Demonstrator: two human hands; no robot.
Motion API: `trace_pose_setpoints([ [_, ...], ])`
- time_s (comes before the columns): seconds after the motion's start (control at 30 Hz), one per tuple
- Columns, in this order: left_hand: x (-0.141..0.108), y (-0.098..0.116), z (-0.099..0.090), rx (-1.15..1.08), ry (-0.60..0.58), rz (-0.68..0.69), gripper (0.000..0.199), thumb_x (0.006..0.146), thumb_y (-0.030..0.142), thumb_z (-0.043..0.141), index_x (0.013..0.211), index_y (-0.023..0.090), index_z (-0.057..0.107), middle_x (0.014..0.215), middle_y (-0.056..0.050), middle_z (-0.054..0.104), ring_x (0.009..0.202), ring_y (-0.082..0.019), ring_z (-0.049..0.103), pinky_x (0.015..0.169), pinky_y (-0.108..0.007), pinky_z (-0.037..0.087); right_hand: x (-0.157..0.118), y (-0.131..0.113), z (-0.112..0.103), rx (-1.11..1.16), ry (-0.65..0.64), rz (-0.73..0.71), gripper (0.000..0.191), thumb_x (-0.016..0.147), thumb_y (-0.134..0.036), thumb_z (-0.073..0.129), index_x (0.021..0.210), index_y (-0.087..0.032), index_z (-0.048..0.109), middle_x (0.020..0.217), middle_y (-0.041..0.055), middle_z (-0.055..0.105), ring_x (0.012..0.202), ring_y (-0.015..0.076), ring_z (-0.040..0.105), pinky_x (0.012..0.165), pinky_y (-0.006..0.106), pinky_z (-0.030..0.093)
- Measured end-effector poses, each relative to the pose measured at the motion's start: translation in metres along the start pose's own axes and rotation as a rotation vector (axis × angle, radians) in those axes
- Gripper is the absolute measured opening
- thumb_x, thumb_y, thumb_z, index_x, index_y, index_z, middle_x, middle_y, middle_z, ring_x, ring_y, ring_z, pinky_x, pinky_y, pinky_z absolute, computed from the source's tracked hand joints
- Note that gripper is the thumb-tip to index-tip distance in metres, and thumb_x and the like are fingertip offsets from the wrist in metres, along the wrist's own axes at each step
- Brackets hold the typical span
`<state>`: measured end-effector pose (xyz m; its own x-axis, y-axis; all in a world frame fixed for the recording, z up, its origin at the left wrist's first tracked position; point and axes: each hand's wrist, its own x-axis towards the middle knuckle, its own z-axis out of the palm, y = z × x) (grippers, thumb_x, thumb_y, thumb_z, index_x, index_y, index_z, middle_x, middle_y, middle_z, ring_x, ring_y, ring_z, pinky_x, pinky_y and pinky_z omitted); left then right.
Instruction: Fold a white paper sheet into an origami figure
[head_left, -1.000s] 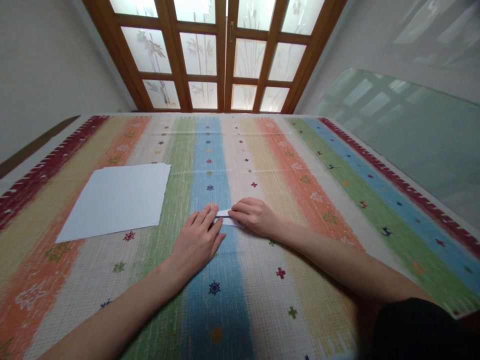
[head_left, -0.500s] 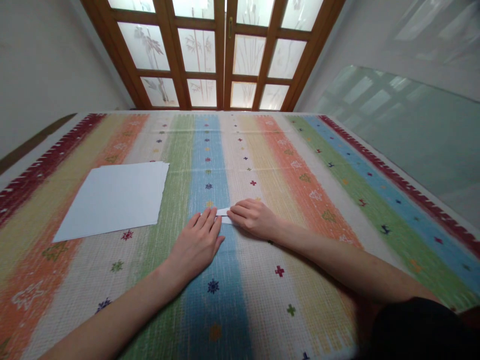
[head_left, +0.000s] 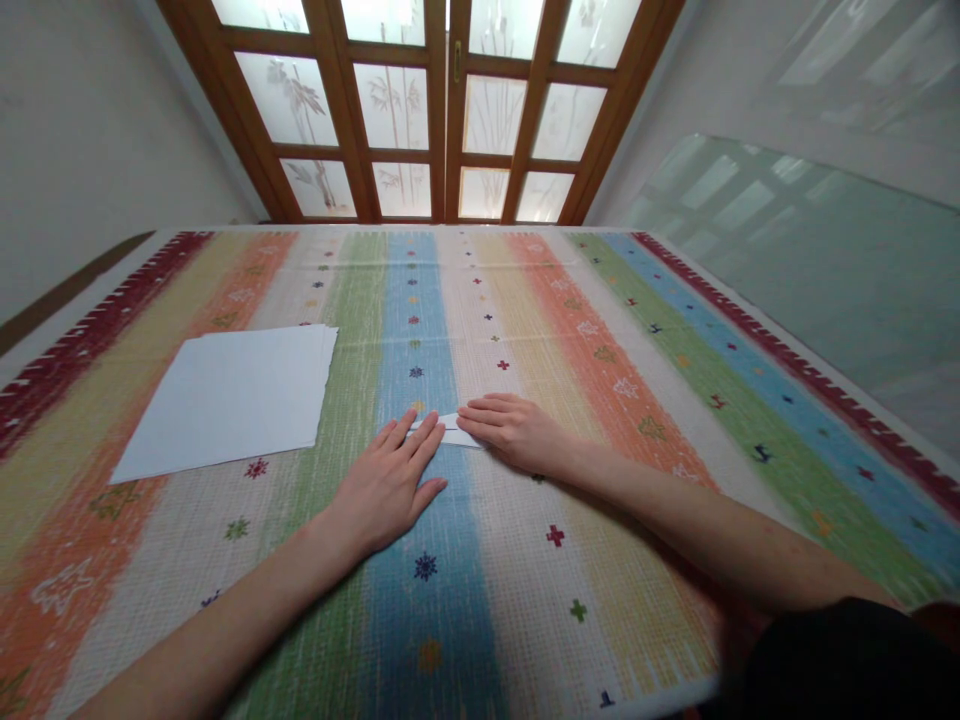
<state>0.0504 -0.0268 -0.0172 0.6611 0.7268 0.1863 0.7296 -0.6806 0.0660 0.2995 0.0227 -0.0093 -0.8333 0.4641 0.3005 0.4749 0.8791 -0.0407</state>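
A small folded piece of white paper (head_left: 452,430) lies flat on the striped tablecloth, mostly covered by my hands. My left hand (head_left: 390,485) rests on its left end, fingers stretched out and a little spread, thumb apart on the blue stripe. Across the right end lies my right hand (head_left: 517,430), its fingers extended flat over the paper. Between the two sets of fingertips a short stretch of paper shows, with a dark fold line along it. Both ends of the paper are hidden under the fingers.
To the left lies a stack of white paper sheets (head_left: 225,400) with slightly uneven edges. The tablecloth (head_left: 420,640) covers the table. Beyond the far edge stand wooden doors (head_left: 439,110) with frosted panes, and a glass panel (head_left: 810,250) leans along the right wall.
My fingers have flattened and straightened on the folded paper. The right hand's fingers were more curled before. The paper stack has stayed in place.
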Motion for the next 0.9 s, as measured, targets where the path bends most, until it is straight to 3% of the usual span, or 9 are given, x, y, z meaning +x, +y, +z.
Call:
trace_pose_setpoints([
  [0.17,0.002,-0.001,-0.002,0.024,-0.004,0.006,0.06,0.095,0.054,0.045,0.144,0.021,0.045,0.15,-0.013,0.044,0.14,-0.035,0.035,0.108,-0.051,0.038,-0.017,0.004,-0.016,0.075,-0.029,0.169,0.036,0.09,-0.011,0.051,0.122,-0.018,0.064,0.122,0.0103,0.068,0.117,0.0228,0.061,0.103,0.047,0.043],
  [0.3,0.004,0.0,-0.005,0.048,-0.024,0.025,0.061,0.094,0.055,0.047,0.142,0.019,0.048,0.149,-0.013,0.046,0.139,-0.036,0.037,0.107,-0.051,0.038,-0.004,-0.003,-0.02,0.088,0.09,0.333,0.034,0.094,-0.016,0.046,0.122,-0.013,0.064,0.126,0.0135,0.066,0.123,0.0242,0.057,0.109,0.049,0.038],
  [0.37,0.003,-0.001,-0.004,0.049,-0.022,0.037,0.061,0.094,0.056,0.045,0.142,0.018,0.047,0.15,-0.013,0.045,0.14,-0.035,0.036,0.109,-0.051,0.035,0.006,-0.012,-0.015,0.098,0.077,0.306,0.039,0.098,-0.021,0.04,0.131,-0.008,0.056,0.138,0.0175,0.057,0.132,0.0242,0.05,0.112,0.048,0.035],
  [0.43,0.002,-0.002,-0.003,0.045,-0.024,0.046,0.066,0.094,0.059,0.042,0.145,0.016,0.043,0.151,-0.015,0.042,0.142,-0.032,0.034,0.112,-0.05,0.031,0.013,-0.021,-0.008,0.131,-0.061,0.221,0.048,0.1,-0.032,0.04,0.139,-0.004,0.048,0.147,0.0204,0.046,0.139,0.026,0.04,0.115,0.046,0.031],
  [0.5,0.0,-0.005,-0.001,0.037,-0.04,0.056,0.074,0.093,0.062,0.039,0.148,0.013,0.036,0.153,-0.017,0.038,0.144,-0.031,0.031,0.114,-0.049,0.027,0.012,-0.028,-0.002,0.159,-0.181,0.163,0.072,0.095,-0.051,0.048,0.144,0.001,0.037,0.151,0.0256,0.035,0.144,0.0305,0.029,0.117,0.047,0.027],
  [0.6,-0.005,-0.012,-0.001,0.016,-0.067,0.097,0.081,0.092,0.066,0.036,0.15,0.01,0.031,0.154,-0.018,0.035,0.145,-0.029,0.028,0.116,-0.046,0.023,0.001,-0.031,0.0,0.186,-0.25,0.169,0.097,0.087,-0.068,0.049,0.149,0.001,0.026,0.155,0.0283,0.023,0.148,0.0327,0.017,0.119,0.05,0.021],
  [0.73,-0.014,-0.025,-0.005,0.018,-0.059,0.137,0.08,0.093,0.066,0.036,0.15,0.01,0.031,0.155,-0.017,0.034,0.145,-0.028,0.03,0.116,-0.045,0.024,-0.016,-0.028,-0.007,0.194,-0.269,0.168,0.099,0.085,-0.073,0.046,0.152,-0.004,0.021,0.157,0.0248,0.021,0.149,0.0314,0.015,0.12,0.049,0.018],
  [0.9,-0.021,-0.033,-0.012,0.036,-0.082,0.13,0.076,0.095,0.065,0.032,0.149,0.011,0.034,0.153,-0.015,0.038,0.141,-0.029,0.037,0.115,-0.046,0.026,-0.025,-0.029,-0.017,0.2,-0.293,0.211,0.09,0.089,-0.068,0.046,0.151,-0.006,0.027,0.157,0.0221,0.024,0.148,0.0315,0.019,0.12,0.05,0.019],
])
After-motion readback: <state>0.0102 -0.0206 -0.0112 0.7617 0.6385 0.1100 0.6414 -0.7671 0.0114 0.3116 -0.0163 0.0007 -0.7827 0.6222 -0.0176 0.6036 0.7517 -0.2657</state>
